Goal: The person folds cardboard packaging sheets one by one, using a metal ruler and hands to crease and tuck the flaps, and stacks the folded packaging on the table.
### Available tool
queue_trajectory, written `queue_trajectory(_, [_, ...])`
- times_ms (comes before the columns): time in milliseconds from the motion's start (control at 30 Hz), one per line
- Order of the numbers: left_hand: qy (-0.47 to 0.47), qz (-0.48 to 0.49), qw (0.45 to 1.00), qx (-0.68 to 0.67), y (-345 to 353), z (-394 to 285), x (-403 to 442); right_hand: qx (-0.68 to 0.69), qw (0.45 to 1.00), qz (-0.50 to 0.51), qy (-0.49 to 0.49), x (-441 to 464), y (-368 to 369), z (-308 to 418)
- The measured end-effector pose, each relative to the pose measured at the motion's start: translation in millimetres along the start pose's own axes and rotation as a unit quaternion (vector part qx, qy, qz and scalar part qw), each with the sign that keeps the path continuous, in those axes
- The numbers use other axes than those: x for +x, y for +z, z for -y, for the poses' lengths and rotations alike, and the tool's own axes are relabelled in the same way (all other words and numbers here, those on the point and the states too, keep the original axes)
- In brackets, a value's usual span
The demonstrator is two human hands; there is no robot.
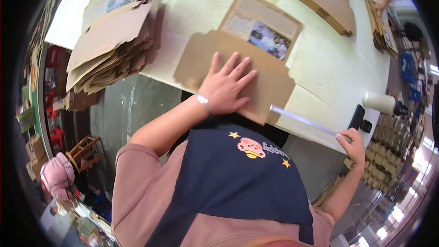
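Observation:
A flat brown cardboard piece with notched edges lies on the table in front of me, its near end reaching past the table edge. Its upper part carries printed text and a photo of people. My left hand presses flat on it, palm down with the fingers spread. Off to the right, my right hand is closed round one end of a long thin whitish strip. The strip's other end points at the cardboard's lower right corner. I cannot make out exactly what the strip is.
Stacks of cardboard stand at the left and at the far right. A white bottle and a dark phone are near the right table edge. A co-worker's hand touches more cardboard at the top right.

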State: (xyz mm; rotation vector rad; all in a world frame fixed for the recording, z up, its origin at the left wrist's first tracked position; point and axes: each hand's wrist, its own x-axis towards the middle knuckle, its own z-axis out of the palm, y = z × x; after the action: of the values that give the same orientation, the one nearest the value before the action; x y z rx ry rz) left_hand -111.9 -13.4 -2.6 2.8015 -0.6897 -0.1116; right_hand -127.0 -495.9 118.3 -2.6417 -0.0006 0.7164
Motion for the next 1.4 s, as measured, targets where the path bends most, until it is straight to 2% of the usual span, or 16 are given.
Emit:
queue_trajectory(100, [0.024,0.06,0.998,0.008,-12.9,4.8,-6.2,0.023,0.998,-0.055,-0.011,-19.8,-3.2,18.9])
queue_trajectory(167, [-0.03,0.087,0.988,-0.128,-19.3,24.3,13.5,0.031,0.997,-0.073,-0.012,-23.9,-0.6,26.7])
queue_trajectory(200, [0.005,-0.015,0.999,-0.038,-12.7,34.0,21.5,0.018,0.996,-0.089,-0.01,-24.3,0.1,29.5])
queue_trajectory(300, [0.072,-0.064,0.995,0.023,6.0,64.0,46.0,-0.015,0.993,-0.114,-0.028,-20.7,3.0,27.7])
queue_trajectory(500, [0.104,-0.048,0.993,0.014,3.3,72.3,53.9,-0.017,0.986,-0.156,-0.059,1.0,38.3,37.5])
queue_trajectory(567, [0.108,-0.044,0.993,0.01,-0.8,74.9,54.6,0.002,0.99,-0.117,-0.081,5.2,35.8,25.5])
queue_trajectory(600, [0.112,-0.042,0.993,0.0,-1.1,74.0,54.7,-0.027,0.997,0.014,0.07,8.3,18.9,40.0])
queue_trajectory(633, [0.117,-0.042,0.992,-0.01,-1.3,73.4,55.3,-0.028,0.997,0.016,0.068,14.4,23.8,33.0])
queue_trajectory(700, [0.114,-0.044,0.992,-0.015,-1.9,72.6,56.4,0.022,0.997,-0.005,-0.073,30.6,40.4,7.9])
queue_trajectory(900, [0.113,-0.048,0.992,-0.038,-2.8,71.0,55.5,0.0,0.983,-0.043,-0.18,94.5,70.9,69.1])
queue_trajectory(1033, [0.103,-0.053,0.992,-0.045,-2.7,70.6,55.8,0.021,0.984,-0.044,-0.174,113.3,86.7,93.9])
queue_trajectory(1133, [0.106,-0.069,0.991,-0.053,0.6,73.1,56.5,0.034,0.987,0.039,-0.153,125.7,68.0,92.7])
queue_trajectory(1200, [0.111,-0.077,0.989,-0.052,2.1,74.4,55.7,0.142,0.941,0.306,-0.017,140.5,52.5,95.1])
queue_trajectory(1233, [0.115,-0.085,0.988,-0.055,2.0,74.2,55.8,0.145,0.942,0.302,-0.019,143.0,51.5,98.2])
queue_trajectory(1300, [0.121,-0.087,0.987,-0.055,1.6,73.8,55.7,0.219,0.876,0.426,0.053,145.9,50.0,105.4])
queue_trajectory(1400, [0.121,-0.099,0.986,-0.055,2.7,73.2,54.9,0.071,0.942,0.323,-0.055,133.5,65.8,101.0])
